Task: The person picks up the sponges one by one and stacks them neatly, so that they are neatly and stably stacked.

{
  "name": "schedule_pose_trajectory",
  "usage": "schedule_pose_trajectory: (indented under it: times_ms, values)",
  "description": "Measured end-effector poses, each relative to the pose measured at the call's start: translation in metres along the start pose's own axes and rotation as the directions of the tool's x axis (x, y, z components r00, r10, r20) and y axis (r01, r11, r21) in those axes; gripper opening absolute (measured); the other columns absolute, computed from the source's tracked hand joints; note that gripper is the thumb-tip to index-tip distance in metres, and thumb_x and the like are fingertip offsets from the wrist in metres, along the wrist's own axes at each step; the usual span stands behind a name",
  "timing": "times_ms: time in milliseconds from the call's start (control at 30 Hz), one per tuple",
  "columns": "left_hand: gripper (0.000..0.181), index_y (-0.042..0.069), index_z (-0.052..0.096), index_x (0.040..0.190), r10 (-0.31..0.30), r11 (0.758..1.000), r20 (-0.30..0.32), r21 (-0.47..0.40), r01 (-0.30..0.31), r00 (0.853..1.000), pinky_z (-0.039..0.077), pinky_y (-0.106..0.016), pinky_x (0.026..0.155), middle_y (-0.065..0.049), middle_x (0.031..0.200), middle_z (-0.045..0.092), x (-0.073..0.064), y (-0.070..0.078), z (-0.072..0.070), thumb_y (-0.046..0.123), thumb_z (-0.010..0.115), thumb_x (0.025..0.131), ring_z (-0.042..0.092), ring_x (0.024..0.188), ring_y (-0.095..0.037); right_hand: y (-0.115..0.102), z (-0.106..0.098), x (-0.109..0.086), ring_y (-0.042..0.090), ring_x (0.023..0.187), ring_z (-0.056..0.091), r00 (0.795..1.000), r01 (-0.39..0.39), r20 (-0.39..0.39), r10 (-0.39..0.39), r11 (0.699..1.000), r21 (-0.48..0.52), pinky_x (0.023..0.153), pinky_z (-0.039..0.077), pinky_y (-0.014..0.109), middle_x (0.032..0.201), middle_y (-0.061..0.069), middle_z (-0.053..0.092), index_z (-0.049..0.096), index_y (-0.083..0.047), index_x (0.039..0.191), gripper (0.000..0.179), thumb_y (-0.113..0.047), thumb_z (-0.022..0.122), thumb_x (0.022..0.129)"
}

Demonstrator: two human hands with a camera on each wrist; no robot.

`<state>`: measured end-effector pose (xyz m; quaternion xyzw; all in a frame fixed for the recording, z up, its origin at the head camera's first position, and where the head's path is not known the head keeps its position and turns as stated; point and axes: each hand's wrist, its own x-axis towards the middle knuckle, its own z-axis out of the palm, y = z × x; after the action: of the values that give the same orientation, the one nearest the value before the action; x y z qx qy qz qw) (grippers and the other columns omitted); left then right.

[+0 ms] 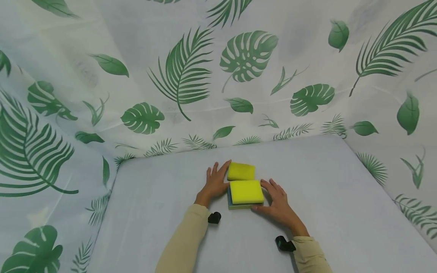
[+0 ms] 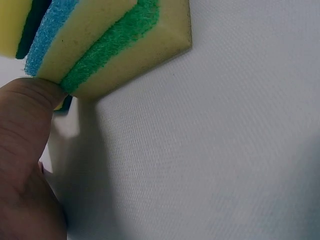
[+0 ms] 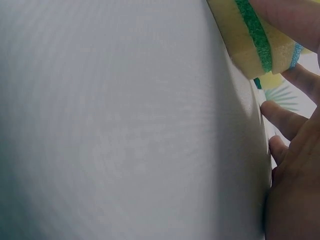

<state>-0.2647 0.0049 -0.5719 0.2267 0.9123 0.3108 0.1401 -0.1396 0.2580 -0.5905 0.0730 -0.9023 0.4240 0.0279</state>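
Sponges lie in two groups on the pale table, seen in the head view. The front stack (image 1: pixel 246 192) shows a bright yellow sponge on top, with blue and green scouring layers between cream foam (image 2: pixel 112 55) in the left wrist view. Behind it lies another yellow sponge (image 1: pixel 241 171). My left hand (image 1: pixel 215 185) has its fingers extended beside the back sponge, its thumb touching the stack's left side. At the stack's right end, my right hand (image 1: pixel 278 203) has its thumb by the front lower edge and its index fingertip near the back corner; its other fingers spread loosely.
A white table surface (image 1: pixel 341 212) surrounds the sponges. White leaf-printed fabric (image 1: pixel 191 125) rises behind it and along both sides. A small black device (image 1: pixel 214 217) sits at the left wrist and another black device (image 1: pixel 285 243) at the right wrist.
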Motion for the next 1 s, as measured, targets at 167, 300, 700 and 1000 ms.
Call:
schedule_pose_trajectory:
  times_ms: [167, 300, 700, 1000]
  values:
    - [0.077, 0.02, 0.029, 0.17, 0.0, 1.0, -0.01, 0.005, 0.0, 1.0, -0.002, -0.06, 0.127, -0.006, 0.173, 0.033, 0.0, 0.0, 0.0, 0.026, 0.07, 0.105, 0.009, 0.163, -0.037, 0.002, 0.001, 0.0, 0.052, 0.156, 0.018, 1.0, 0.006, -0.003, -0.006, 1.0, 0.003, 0.12, 0.002, 0.071, 0.161, 0.027, 0.045, 0.052, -0.003, 0.152, 0.088, -0.034, 0.093, 0.081]
    - [0.074, 0.018, 0.033, 0.166, -0.009, 1.0, -0.024, -0.008, 0.009, 1.0, -0.001, -0.06, 0.127, -0.009, 0.171, 0.035, 0.001, -0.002, 0.002, 0.021, 0.072, 0.103, 0.011, 0.162, -0.038, 0.001, 0.003, 0.0, 0.051, 0.157, 0.018, 1.0, 0.003, 0.008, -0.003, 1.0, -0.003, 0.121, 0.002, 0.071, 0.162, 0.026, 0.045, 0.052, -0.004, 0.153, 0.088, -0.035, 0.092, 0.082]
    - [0.072, 0.01, 0.042, 0.156, 0.031, 0.997, -0.145, -0.066, -0.041, 0.989, 0.008, -0.062, 0.127, -0.017, 0.16, 0.047, 0.004, -0.012, 0.008, 0.02, 0.081, 0.097, 0.031, 0.155, -0.04, 0.001, 0.003, 0.001, 0.052, 0.156, 0.02, 1.0, 0.013, 0.002, -0.013, 1.0, -0.014, 0.121, 0.003, 0.071, 0.161, 0.028, 0.046, 0.052, -0.002, 0.152, 0.088, -0.034, 0.092, 0.081]
    - [0.079, 0.004, 0.041, 0.162, 0.016, 0.991, -0.154, -0.126, -0.036, 0.988, 0.02, -0.056, 0.127, -0.016, 0.161, 0.047, -0.003, -0.016, 0.0, 0.032, 0.077, 0.097, 0.038, 0.152, -0.036, 0.001, 0.002, 0.001, 0.052, 0.155, 0.02, 1.0, 0.008, -0.005, -0.008, 1.0, -0.021, 0.121, 0.003, 0.071, 0.16, 0.03, 0.046, 0.051, 0.001, 0.152, 0.09, -0.033, 0.093, 0.08]
